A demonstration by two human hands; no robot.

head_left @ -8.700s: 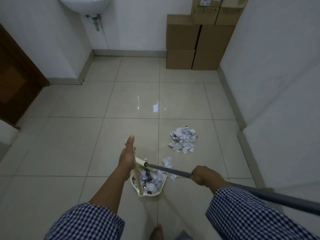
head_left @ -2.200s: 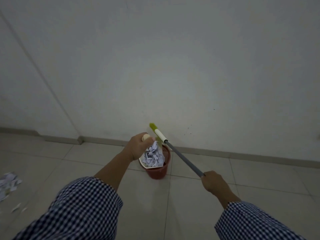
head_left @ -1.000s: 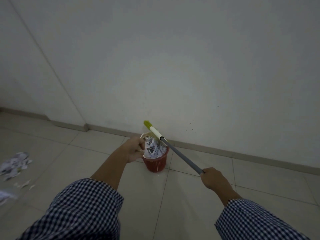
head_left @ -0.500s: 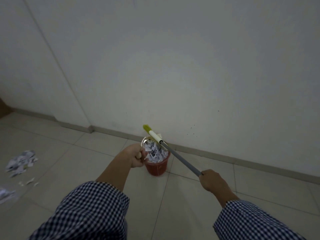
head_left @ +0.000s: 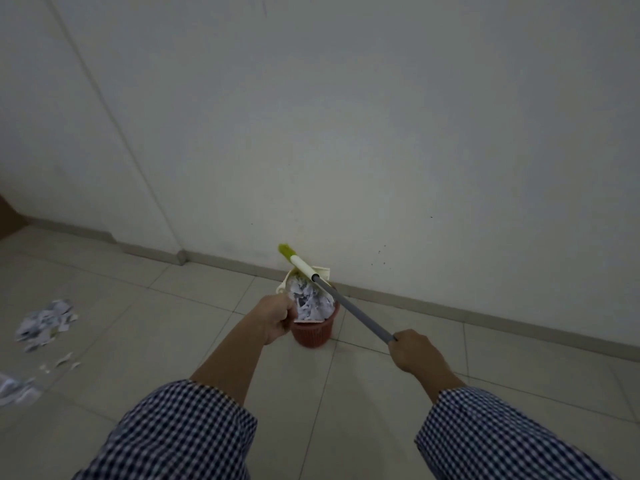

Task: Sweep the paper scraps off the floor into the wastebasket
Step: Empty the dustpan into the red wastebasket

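Note:
A small red wastebasket stands on the tiled floor by the wall's skirting. My left hand grips the handle of a cream dustpan, tilted steeply over the basket. White paper scraps slide from the pan into the basket. My right hand holds the grey handle of a broom; its white collar and yellow-green head point up over the basket toward the wall. More paper scraps lie in a pile on the floor at the far left.
A plain white wall rises right behind the basket, with a skirting board along its foot. A wall corner juts out at the left. Beige floor tiles spread toward me. Small stray scraps lie near the left pile.
The dustpan has tipped further upright over the wastebasket and the scraps have slid lower into it. The view has shifted slightly; the broom stays raised over the basket.

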